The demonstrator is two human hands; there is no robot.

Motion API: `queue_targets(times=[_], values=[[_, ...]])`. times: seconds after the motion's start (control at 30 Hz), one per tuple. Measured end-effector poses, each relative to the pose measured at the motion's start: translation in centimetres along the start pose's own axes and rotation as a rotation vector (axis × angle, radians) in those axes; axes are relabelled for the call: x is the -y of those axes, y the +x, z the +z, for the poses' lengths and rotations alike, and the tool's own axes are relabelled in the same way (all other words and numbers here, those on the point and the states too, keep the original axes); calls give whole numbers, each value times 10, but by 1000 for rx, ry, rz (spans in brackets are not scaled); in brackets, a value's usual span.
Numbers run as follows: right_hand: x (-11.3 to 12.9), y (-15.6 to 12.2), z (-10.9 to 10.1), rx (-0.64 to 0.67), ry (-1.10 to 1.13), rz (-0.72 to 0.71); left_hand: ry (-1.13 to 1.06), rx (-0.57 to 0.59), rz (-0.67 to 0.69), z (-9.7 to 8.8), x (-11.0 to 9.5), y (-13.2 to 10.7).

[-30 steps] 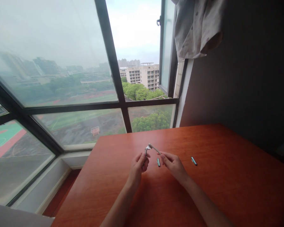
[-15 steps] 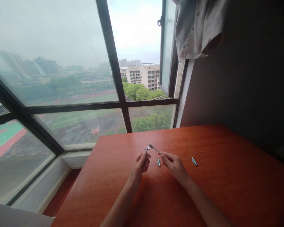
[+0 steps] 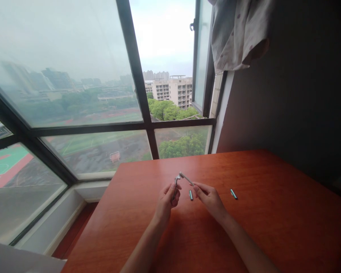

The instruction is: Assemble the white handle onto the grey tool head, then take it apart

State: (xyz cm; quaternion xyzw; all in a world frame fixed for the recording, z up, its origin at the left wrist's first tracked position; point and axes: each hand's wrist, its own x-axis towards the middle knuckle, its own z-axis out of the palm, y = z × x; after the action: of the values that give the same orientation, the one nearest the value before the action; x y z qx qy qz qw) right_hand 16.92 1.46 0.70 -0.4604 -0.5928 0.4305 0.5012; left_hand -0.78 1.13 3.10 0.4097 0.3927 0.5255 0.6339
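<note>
My left hand [image 3: 167, 199] is closed around a razor handle [image 3: 176, 182], dark with a silvery top end pointing up. Between the fingers of my right hand [image 3: 208, 197] is a slim grey toothbrush-like stick [image 3: 187, 179], slanting up to the left. Its tip meets or nearly meets the top of the razor handle; contact is too small to make out. A razor blade cartridge [image 3: 191, 195], green, white and dark, lies on the table between my hands. Another razor cartridge [image 3: 233, 194] rests farther right, apart from my right hand.
Both forearms reach over a reddish-brown wooden table [image 3: 125, 223]. Its far edge faces a dark-framed window [image 3: 96, 129], with one pane [image 3: 204, 57] swung outward. Grey cloth [image 3: 238, 38] hangs at the upper right, beside a dark wall [image 3: 295, 94].
Hardly anything differs. Both hands keep the same hold, and the view has shifted very slightly.
</note>
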Motion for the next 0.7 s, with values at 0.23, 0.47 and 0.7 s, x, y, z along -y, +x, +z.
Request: queue_targets(times=[0.23, 0.47, 0.7], values=[[2, -1, 0, 26, -22, -26, 69, -90, 35, -2, 0, 2], [2, 0, 1, 29, -61, -64, 215, -186, 158, -6, 1, 3], [1, 0, 0, -25, -135, -102, 218, -193, 150, -7, 1, 3]])
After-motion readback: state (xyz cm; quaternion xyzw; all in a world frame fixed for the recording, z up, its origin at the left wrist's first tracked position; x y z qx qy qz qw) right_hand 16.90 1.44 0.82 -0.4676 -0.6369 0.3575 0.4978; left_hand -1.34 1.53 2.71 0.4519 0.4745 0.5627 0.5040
